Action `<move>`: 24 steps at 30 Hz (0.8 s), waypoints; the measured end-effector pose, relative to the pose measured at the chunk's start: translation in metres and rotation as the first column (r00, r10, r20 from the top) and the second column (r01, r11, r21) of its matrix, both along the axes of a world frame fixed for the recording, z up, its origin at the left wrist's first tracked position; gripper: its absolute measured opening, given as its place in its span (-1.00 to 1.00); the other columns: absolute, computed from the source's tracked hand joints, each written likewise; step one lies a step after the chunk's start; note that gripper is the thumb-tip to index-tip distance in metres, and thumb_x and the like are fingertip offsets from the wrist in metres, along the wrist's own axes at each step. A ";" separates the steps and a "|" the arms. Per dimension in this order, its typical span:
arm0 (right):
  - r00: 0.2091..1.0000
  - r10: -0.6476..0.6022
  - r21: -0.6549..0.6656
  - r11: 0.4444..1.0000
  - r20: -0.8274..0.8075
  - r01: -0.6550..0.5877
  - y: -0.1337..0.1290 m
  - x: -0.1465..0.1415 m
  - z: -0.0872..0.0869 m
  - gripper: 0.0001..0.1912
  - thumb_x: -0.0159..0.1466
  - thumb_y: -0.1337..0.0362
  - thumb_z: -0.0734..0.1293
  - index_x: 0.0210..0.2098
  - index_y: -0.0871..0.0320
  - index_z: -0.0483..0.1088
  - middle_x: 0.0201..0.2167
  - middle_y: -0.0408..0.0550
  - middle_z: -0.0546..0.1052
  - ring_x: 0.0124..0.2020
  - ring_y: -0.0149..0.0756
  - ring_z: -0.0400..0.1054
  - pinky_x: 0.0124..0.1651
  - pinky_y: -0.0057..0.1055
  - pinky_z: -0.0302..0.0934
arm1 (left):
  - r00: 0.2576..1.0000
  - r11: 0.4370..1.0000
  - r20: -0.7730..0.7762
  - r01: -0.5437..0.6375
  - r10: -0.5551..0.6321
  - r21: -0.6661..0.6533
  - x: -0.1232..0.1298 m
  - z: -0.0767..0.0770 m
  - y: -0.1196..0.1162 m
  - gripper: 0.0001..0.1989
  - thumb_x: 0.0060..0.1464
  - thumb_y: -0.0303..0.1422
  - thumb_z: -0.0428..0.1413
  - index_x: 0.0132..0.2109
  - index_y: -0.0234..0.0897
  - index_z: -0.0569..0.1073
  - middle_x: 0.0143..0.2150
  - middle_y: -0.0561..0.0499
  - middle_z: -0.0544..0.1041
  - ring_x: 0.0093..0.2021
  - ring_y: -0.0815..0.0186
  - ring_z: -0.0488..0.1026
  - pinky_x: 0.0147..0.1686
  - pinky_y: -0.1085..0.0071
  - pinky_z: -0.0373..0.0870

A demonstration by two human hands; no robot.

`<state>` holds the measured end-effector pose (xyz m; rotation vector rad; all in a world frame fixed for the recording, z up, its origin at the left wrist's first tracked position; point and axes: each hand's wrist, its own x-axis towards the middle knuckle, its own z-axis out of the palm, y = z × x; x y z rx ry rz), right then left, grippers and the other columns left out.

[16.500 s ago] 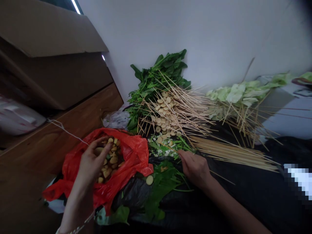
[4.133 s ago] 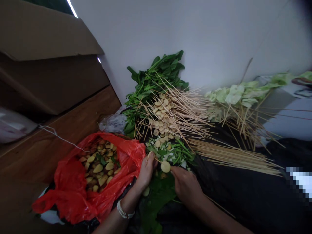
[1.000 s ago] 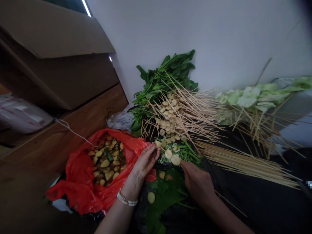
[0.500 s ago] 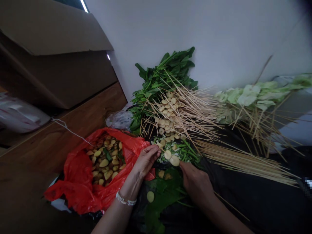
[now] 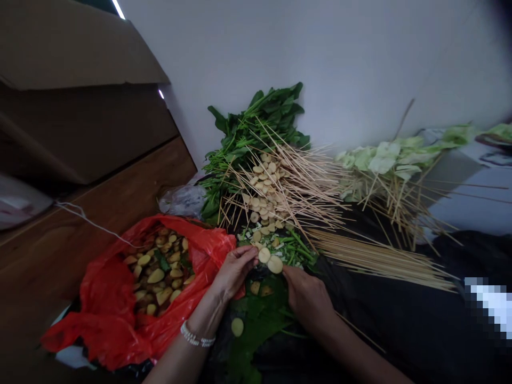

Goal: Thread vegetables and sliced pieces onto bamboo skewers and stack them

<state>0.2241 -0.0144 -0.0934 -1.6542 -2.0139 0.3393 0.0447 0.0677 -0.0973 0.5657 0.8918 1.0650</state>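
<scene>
- skewer (image 5: 361,333) lies in the right hand (image 5: 310,298), fingers closed round it just behind the threaded slices, its tail running toward the worktop's near right corner.
- two pale round slices (image 5: 274,264), potato by the look of them, are on the skewer over the middle of the black-covered worktop.
- left hand (image 5: 230,272) is pinched narrow at the far end, seemingly on a further slice (image 5: 258,246); its fingertips partly hide it.
- red bag (image 5: 100,288) of cut pieces sits open at the left edge; bare skewers (image 5: 380,261) lie in a row toward the right edge.
- to do this well, i'd pierce each slice through its centre, push slowly lest it split, and keep the left fingertips off the point's line.
</scene>
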 end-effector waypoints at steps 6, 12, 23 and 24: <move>0.999 0.002 0.141 0.990 -0.035 0.003 0.003 0.005 -0.002 -0.69 0.35 0.43 0.11 -0.15 0.11 0.46 -0.29 -0.05 0.61 -0.29 -0.32 0.52 -0.28 -0.50 0.25 | 1.000 0.999 0.015 0.016 -0.017 0.049 0.002 0.006 -0.004 -0.60 -0.36 -0.31 0.47 -0.29 -0.35 0.60 -0.35 0.01 0.59 -0.35 0.39 0.52 -0.30 0.51 0.48; 0.995 0.034 0.246 0.968 0.095 -0.057 0.005 0.006 0.003 -0.70 0.39 0.38 0.11 -0.10 0.15 0.45 -0.38 -0.06 0.57 -0.41 -0.35 0.47 -0.37 -0.50 0.18 | 0.997 0.994 -0.048 0.064 -0.060 0.084 0.003 0.007 -0.008 -0.65 -0.29 -0.37 0.46 -0.29 -0.37 0.60 -0.35 0.00 0.59 -0.38 0.43 0.51 -0.38 0.59 0.46; 0.929 0.056 0.159 0.980 0.366 -0.122 -0.012 0.065 0.062 -0.62 0.24 0.51 0.15 -0.08 0.06 0.44 -0.41 -0.14 0.50 -0.51 -0.38 0.36 -0.48 -0.44 0.05 | 0.994 0.995 0.066 -0.088 0.084 0.048 -0.007 0.009 0.002 -0.69 -0.21 -0.28 0.43 -0.30 -0.31 0.59 -0.40 0.06 0.56 -0.42 0.47 0.47 -0.40 0.61 0.45; 0.932 0.079 0.139 0.981 0.354 -0.136 -0.015 0.068 0.061 -0.60 0.24 0.53 0.14 -0.06 0.06 0.44 -0.41 -0.14 0.50 -0.50 -0.38 0.36 -0.47 -0.45 0.07 | 0.996 0.993 0.044 -0.086 0.083 0.075 -0.006 0.009 0.001 -0.68 -0.21 -0.24 0.42 -0.31 -0.32 0.59 -0.42 0.06 0.55 -0.43 0.47 0.46 -0.40 0.60 0.44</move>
